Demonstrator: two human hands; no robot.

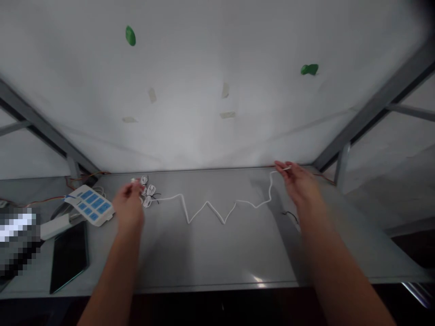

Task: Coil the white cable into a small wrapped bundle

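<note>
A white cable [207, 202] lies in zigzags across the grey table, from the left side to the right. Its right end is pinched in the fingers of my right hand [299, 183], near the table's back edge. My left hand [131, 203] is closed at the left, beside small coiled white cables [148, 195]; a small white piece shows at its fingertips, too blurred to name. A short black tie [290, 214] rests on the table next to my right forearm.
A white power strip with blue sockets [93, 204] and a dark tablet [70, 256] lie at the left. Behind the table [210, 262] stands a white wall panel [190, 59] with tape pieces and green leaf shapes. Metal frame bars slope at both sides.
</note>
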